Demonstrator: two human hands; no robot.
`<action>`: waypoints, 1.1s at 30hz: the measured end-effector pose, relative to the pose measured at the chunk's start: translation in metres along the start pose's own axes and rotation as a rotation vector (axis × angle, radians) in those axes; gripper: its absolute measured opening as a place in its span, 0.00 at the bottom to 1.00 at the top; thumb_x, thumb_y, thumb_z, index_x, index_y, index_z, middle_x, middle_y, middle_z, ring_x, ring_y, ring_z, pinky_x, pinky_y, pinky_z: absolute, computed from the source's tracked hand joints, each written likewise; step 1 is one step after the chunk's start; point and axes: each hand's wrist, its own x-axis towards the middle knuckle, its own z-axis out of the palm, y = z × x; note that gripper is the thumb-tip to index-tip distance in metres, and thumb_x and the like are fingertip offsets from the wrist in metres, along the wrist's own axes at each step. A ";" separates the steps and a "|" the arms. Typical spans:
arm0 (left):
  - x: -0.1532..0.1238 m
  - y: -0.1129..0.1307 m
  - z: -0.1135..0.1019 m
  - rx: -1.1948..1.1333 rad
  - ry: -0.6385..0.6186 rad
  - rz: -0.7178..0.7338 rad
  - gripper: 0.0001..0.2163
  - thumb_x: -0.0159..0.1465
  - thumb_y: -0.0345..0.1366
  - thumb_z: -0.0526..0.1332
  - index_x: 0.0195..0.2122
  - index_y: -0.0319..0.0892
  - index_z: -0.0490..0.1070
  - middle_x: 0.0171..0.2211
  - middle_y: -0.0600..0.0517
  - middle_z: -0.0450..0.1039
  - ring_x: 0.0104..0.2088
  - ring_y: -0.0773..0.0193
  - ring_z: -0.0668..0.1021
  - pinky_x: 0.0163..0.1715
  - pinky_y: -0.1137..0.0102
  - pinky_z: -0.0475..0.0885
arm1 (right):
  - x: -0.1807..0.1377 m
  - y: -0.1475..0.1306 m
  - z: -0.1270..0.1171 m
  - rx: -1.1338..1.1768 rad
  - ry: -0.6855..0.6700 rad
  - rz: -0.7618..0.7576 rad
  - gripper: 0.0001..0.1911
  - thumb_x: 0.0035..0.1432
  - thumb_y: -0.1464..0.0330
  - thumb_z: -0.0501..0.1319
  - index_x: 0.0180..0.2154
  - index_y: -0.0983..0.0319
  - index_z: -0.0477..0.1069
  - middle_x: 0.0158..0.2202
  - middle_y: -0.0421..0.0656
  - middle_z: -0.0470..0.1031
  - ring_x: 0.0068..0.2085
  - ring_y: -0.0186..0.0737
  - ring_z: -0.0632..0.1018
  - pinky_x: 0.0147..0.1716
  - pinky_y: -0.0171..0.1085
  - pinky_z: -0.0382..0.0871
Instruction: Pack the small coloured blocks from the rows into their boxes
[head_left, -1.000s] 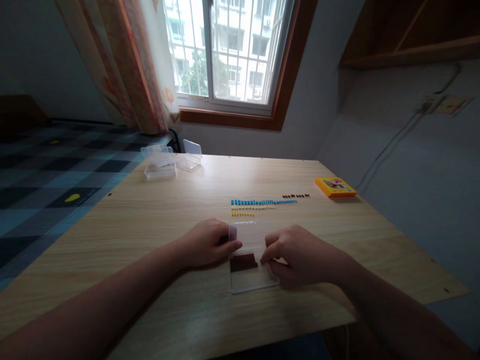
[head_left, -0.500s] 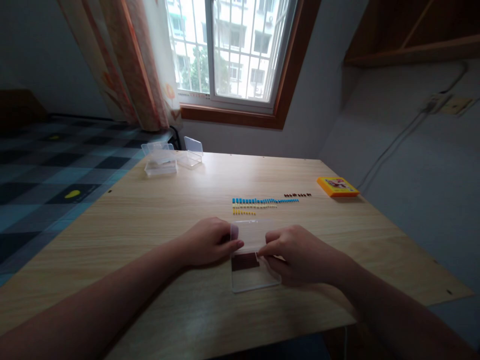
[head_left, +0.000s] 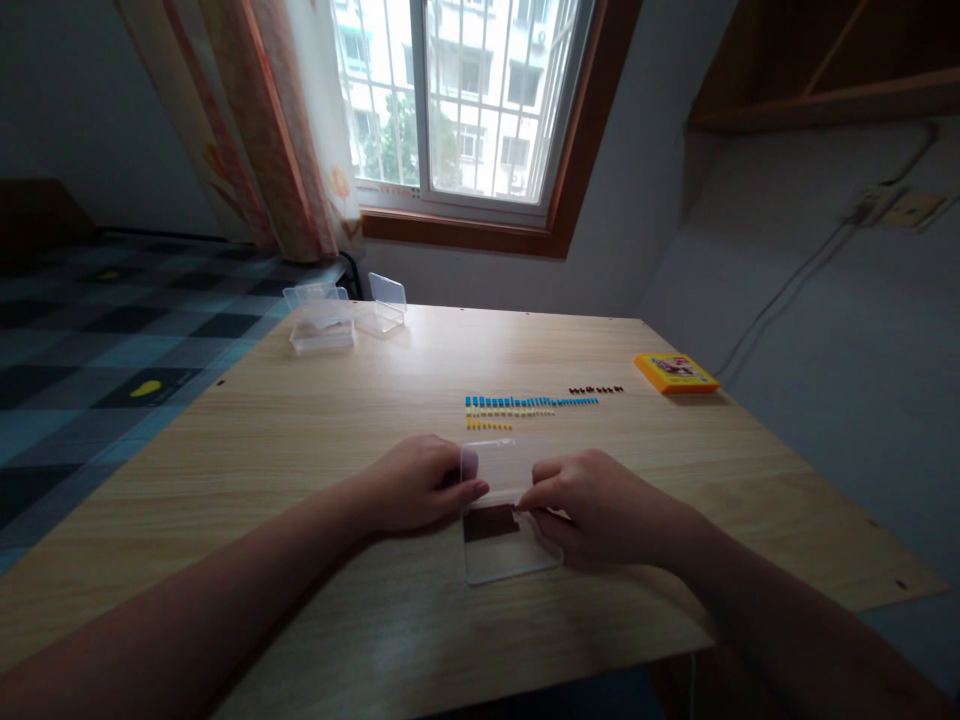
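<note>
A clear plastic box [head_left: 504, 572] with its lid [head_left: 502, 462] raised lies open on the table in front of me. Inside it a block of dark brown pieces [head_left: 489, 523] is packed tightly along the left side. My left hand [head_left: 431, 482] grips the box's left edge, thumb on the near face and fingers behind the clear plastic. My right hand [head_left: 581, 508] reaches in from the right, fingers curled, with the index fingertip at the right end of the brown pieces. Anything between its fingertips is too small to make out.
Beyond the box, small blue pieces [head_left: 510, 402], pale pieces [head_left: 510, 412], yellow pieces [head_left: 487, 425] and dark brown pieces [head_left: 595, 390] lie in rows. A yellow box [head_left: 675, 373] sits at the right. Open clear boxes [head_left: 322, 335] stand at the far left of the wooden table [head_left: 360, 620].
Almost nothing has moved. The right index fingertip has shifted very slightly at the right end of the brown pieces; the left hand keeps its hold on the box.
</note>
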 end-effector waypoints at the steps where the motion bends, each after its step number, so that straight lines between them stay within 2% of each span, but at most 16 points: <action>1: 0.000 0.000 0.000 0.002 -0.002 0.001 0.16 0.68 0.45 0.56 0.26 0.42 0.68 0.23 0.54 0.71 0.25 0.66 0.70 0.28 0.71 0.61 | 0.000 0.000 0.000 -0.001 -0.001 0.002 0.11 0.62 0.73 0.59 0.36 0.60 0.82 0.32 0.40 0.77 0.28 0.32 0.72 0.30 0.33 0.58; 14: 0.000 0.000 0.000 0.010 -0.012 0.001 0.17 0.69 0.46 0.55 0.26 0.42 0.68 0.24 0.53 0.72 0.25 0.66 0.71 0.28 0.71 0.61 | 0.000 0.000 0.004 0.007 0.009 -0.014 0.11 0.63 0.72 0.59 0.35 0.60 0.80 0.31 0.40 0.77 0.28 0.31 0.71 0.30 0.33 0.58; 22: -0.001 0.002 -0.001 0.014 -0.015 -0.011 0.16 0.68 0.45 0.56 0.26 0.42 0.68 0.23 0.53 0.71 0.25 0.66 0.70 0.27 0.71 0.60 | 0.002 -0.004 0.004 0.002 0.022 -0.026 0.10 0.62 0.73 0.59 0.31 0.62 0.77 0.30 0.39 0.76 0.27 0.31 0.70 0.28 0.33 0.57; 26: -0.001 0.001 -0.001 0.013 -0.014 0.003 0.16 0.68 0.45 0.56 0.26 0.42 0.69 0.23 0.54 0.71 0.24 0.66 0.70 0.27 0.71 0.60 | 0.001 -0.004 0.004 0.024 0.038 -0.032 0.10 0.62 0.74 0.59 0.34 0.61 0.80 0.31 0.40 0.77 0.28 0.32 0.72 0.29 0.33 0.59; 30: -0.001 -0.001 0.001 0.021 -0.012 0.008 0.16 0.68 0.45 0.56 0.27 0.42 0.69 0.24 0.53 0.72 0.25 0.66 0.71 0.28 0.71 0.62 | 0.000 0.002 0.002 0.112 0.136 -0.088 0.12 0.61 0.75 0.59 0.39 0.60 0.82 0.31 0.41 0.77 0.27 0.32 0.73 0.29 0.33 0.62; 33: -0.001 -0.001 0.001 0.018 -0.016 0.002 0.16 0.69 0.45 0.56 0.27 0.42 0.68 0.24 0.53 0.73 0.26 0.65 0.71 0.29 0.71 0.62 | -0.001 0.012 -0.002 0.239 0.366 -0.182 0.12 0.62 0.75 0.59 0.40 0.61 0.81 0.27 0.39 0.73 0.25 0.30 0.70 0.26 0.32 0.61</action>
